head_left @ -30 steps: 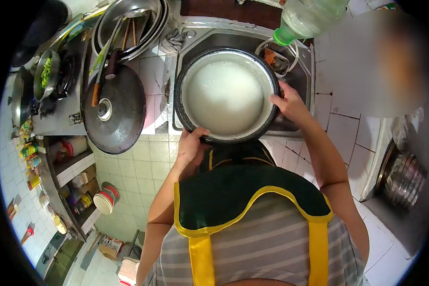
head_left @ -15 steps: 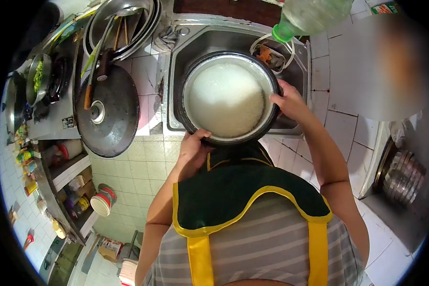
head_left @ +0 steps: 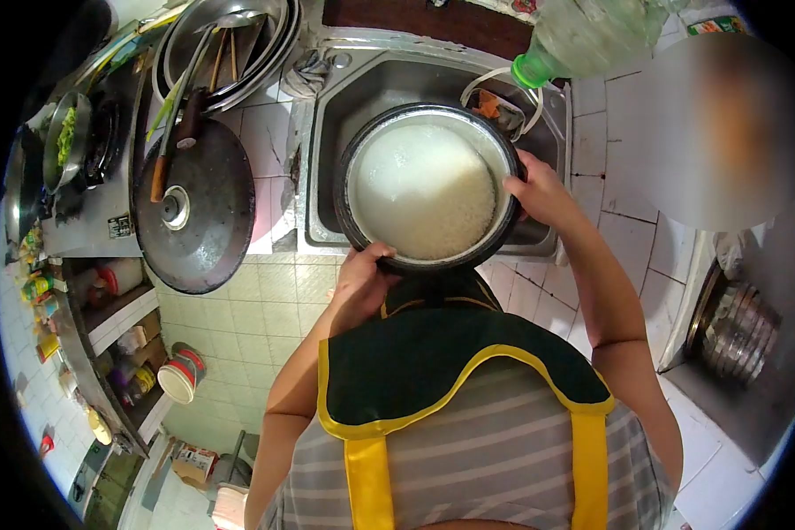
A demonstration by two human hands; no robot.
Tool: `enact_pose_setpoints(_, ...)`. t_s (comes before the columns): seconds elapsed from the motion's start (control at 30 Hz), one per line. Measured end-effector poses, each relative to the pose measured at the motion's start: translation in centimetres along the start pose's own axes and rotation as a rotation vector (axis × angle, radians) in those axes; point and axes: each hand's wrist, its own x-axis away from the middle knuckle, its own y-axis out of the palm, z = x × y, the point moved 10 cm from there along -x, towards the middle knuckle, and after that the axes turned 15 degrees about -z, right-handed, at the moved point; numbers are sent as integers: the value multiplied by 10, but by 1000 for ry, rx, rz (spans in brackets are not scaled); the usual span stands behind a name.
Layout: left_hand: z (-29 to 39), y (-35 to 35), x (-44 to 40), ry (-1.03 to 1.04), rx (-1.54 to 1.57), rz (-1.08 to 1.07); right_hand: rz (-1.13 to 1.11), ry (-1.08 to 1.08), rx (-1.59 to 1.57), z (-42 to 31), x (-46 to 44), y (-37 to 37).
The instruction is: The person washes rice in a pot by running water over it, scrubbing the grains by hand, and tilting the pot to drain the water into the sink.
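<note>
A round dark-rimmed pot (head_left: 433,110) is held over the sink, with rice (head_left: 455,221) and cloudy whitish water (head_left: 397,181) in it. My left hand (head_left: 364,276) grips its near left edge, thumb over the rim and fingers underneath. On the right side, my right hand (head_left: 534,187) is closed on the pot's edge, thumb on top. Grains show most plainly toward the pot's lower right, while water covers the left part. The fingers under the pot are hidden.
The steel sink (head_left: 327,115) lies beneath the pot, with a strainer basket (head_left: 503,115) of scraps at its far right corner. A green-capped plastic bottle (head_left: 583,40) juts in above. Left are a large lid (head_left: 212,238), stacked basins (head_left: 283,53) and a pan of greens (head_left: 66,141).
The pot has shifted slightly down and right in view, and more rice grains show at its lower right. Both hands keep their hold. The surroundings have shifted slightly with the camera.
</note>
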Motion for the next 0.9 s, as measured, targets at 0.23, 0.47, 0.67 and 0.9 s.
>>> enact_pose_setpoints(0.23, -5, 3, 0, -26, 16, -8, 39, -49, 71, 1, -3, -5)
enact_pose_setpoints(0.47, -12, 12, -6, -32, 91, -95, 140, -26, 244, -12, 1, -15)
enact_pose_setpoints(0.67, -16, 17, -7, -86, 91, -113, 254, -102, 492, -4, -8, -26)
enact_pose_setpoints(0.9, -23, 10, -13, -118, 64, -108, 186, -37, 519, -11, -7, -25)
